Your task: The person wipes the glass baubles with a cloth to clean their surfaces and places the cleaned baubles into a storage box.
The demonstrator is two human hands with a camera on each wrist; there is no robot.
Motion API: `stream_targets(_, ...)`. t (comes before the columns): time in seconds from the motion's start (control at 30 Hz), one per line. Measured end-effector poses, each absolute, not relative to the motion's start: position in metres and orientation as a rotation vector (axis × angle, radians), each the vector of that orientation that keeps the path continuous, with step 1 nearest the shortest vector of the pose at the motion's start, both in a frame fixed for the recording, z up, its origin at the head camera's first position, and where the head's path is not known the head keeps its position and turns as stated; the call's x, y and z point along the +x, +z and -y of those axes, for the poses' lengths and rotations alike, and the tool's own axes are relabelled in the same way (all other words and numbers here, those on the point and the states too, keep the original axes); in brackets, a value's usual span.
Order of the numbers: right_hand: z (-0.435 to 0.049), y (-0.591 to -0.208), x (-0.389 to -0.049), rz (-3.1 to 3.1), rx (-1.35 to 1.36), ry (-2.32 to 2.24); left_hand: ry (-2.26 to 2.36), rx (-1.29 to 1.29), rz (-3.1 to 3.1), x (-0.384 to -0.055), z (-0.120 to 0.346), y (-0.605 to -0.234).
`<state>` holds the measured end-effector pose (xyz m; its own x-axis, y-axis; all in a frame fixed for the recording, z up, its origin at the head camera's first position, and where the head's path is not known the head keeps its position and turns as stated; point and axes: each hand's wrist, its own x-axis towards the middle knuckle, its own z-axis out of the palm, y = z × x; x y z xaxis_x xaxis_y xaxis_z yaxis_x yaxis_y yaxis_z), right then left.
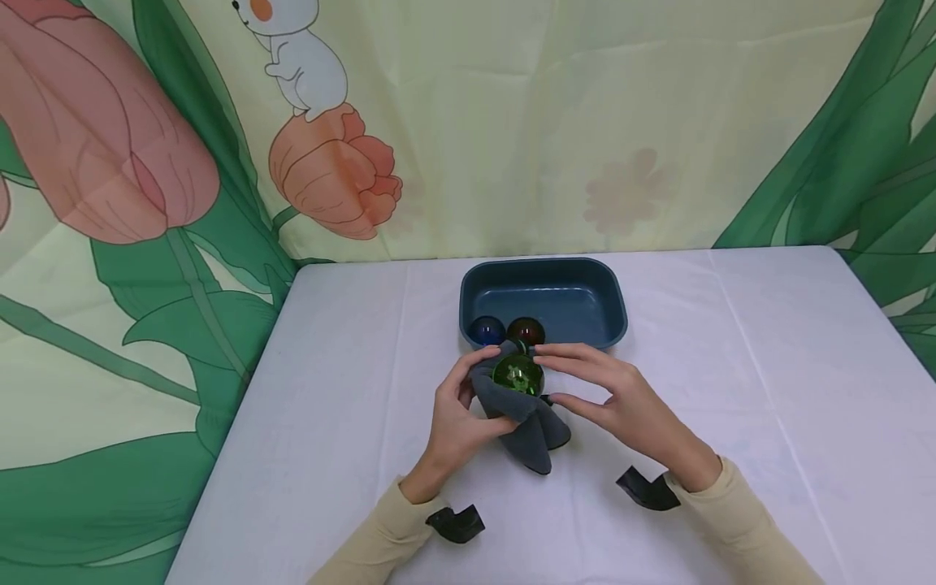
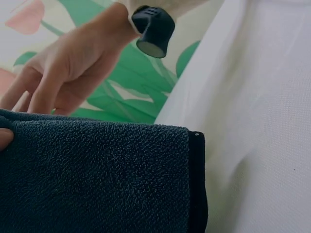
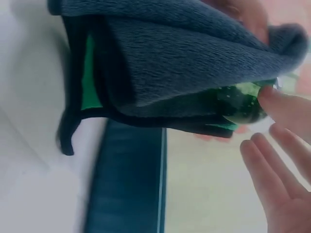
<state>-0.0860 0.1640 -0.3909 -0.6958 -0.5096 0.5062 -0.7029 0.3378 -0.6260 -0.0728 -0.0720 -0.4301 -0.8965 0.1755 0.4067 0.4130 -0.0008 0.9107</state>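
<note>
In the head view a shiny green ball (image 1: 518, 374) lies in the folds of a dark grey-blue cloth (image 1: 537, 435). My left hand (image 1: 461, 414) grips the cloth from the left, thumb in front and fingers behind, so the ball is cradled in it. From the right my right hand (image 1: 614, 390) reaches to the ball with fairly straight, spread fingers. In the right wrist view a fingertip (image 3: 272, 102) overlaps the ball's edge. That view also shows the cloth's black border and green underside, partly covering the ball. The left wrist view is mostly filled by cloth (image 2: 102, 170).
Just behind the hands stands a dark blue rectangular tub (image 1: 585, 337). A blue ball (image 1: 487, 330) and a dark reddish-brown ball (image 1: 526, 330) lie in its near left corner. A white cloth (image 1: 351, 390) covers the table, and a printed curtain (image 1: 512, 122) hangs behind it.
</note>
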Motion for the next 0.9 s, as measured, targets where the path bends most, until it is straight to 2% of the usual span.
stream_targets(0.23,-0.162,-0.402,-0.088,2.318,1.193,1.202,-2.025,-0.625,2.109,-0.072,0.072,-0.432)
stream_targets(0.6,-0.157,-0.404,-0.084,2.334,1.128,1.242,-2.012,-0.634,2.140,-0.072,0.069,-0.431)
stream_targets(0.9,-0.150,-0.407,-0.080,2.376,0.987,1.556,-1.997,-0.660,2.164,-0.071,0.070,-0.432)
